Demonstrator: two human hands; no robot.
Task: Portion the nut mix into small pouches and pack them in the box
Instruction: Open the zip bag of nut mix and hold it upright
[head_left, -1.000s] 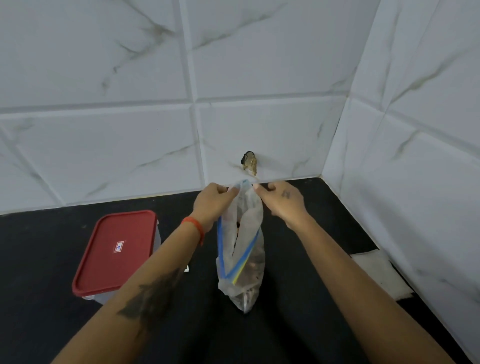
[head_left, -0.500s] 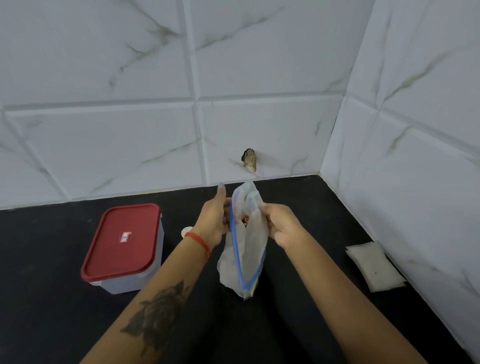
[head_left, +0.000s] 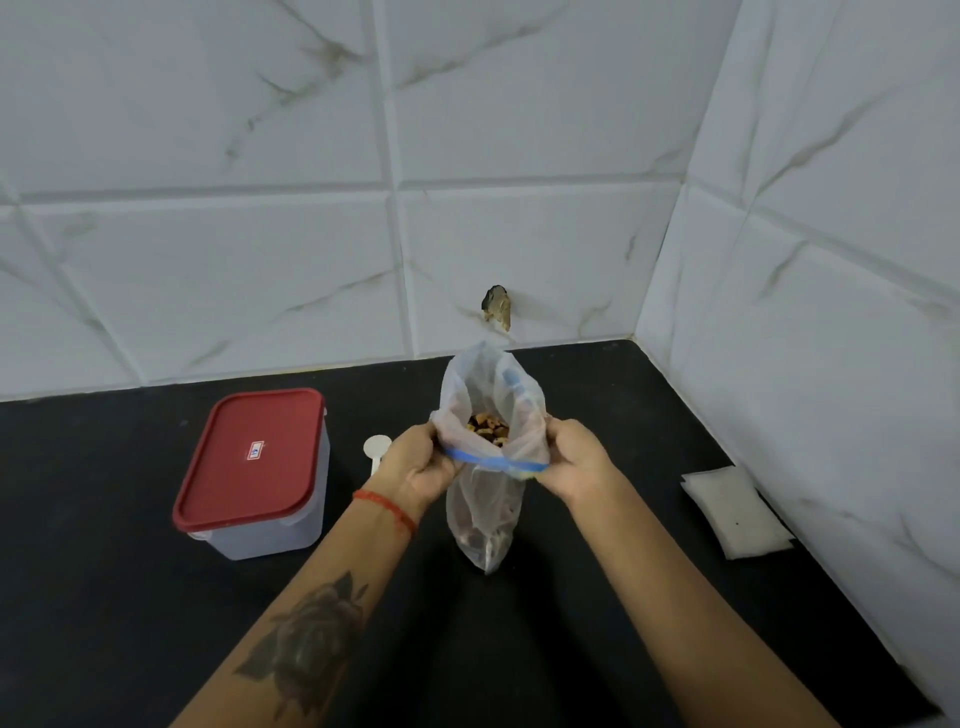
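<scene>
1. Black counter (head_left: 130, 597) is meeting white tiled walls, with the lidded box (head_left: 254, 470) sitting at nine o'clock of the bag.
2. Left hand (head_left: 423, 462) is pinching the bag (head_left: 485, 467) rim, now spread apart.
3. Nut mix (head_left: 487, 427) is showing inside, ready for scooping.
4. Right hand (head_left: 574, 462) is pinching the opposite rim; pouches (head_left: 735, 512) are lying at three o'clock.

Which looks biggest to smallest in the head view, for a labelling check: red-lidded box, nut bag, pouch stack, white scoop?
1. Red-lidded box.
2. Nut bag, though being nearer the camera may flatter it.
3. Pouch stack.
4. White scoop, clearly smallest, partly hidden behind the left hand.
</scene>
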